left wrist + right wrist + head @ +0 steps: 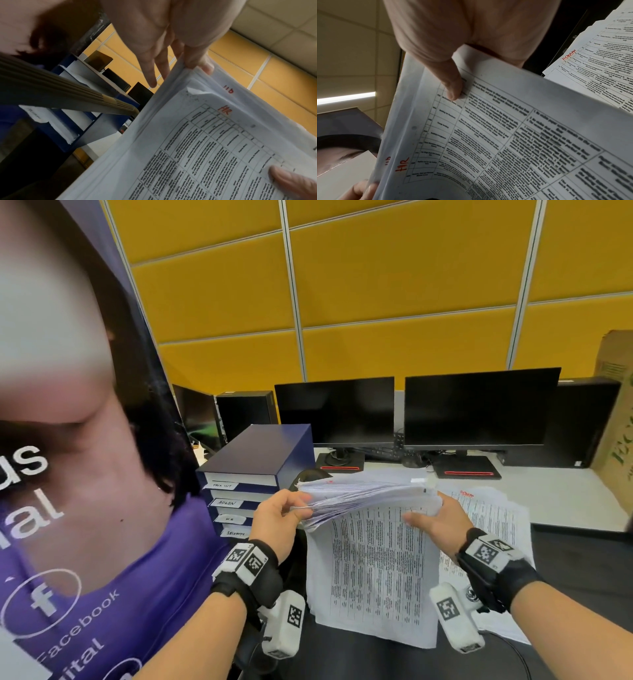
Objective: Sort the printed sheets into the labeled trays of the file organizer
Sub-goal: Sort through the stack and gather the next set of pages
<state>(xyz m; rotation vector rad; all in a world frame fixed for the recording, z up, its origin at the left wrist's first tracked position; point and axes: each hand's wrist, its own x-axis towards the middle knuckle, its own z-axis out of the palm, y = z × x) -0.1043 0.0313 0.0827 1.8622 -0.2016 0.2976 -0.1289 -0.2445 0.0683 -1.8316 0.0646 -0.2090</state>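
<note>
Both of my hands hold a thick, bent stack of printed sheets (370, 494) above the desk. My left hand (291, 513) pinches its left edge, thumb (197, 62) on the corner. My right hand (428, 520) grips the right edge, thumb (453, 86) pressed on the front sheet (373, 570), which hangs down toward me. That sheet is marked "HR" (225, 111) in red. The blue file organizer (267, 453) stands just left of my left hand, with handwritten labels (226, 503) on its trays.
A second pile of sheets (493, 515) marked "ADMIN" in red lies on the white desk to the right. Two dark monitors (479, 405) and a computer tower (585, 422) stand behind. A cardboard box (616, 412) is far right, a tall banner (85, 440) close on the left.
</note>
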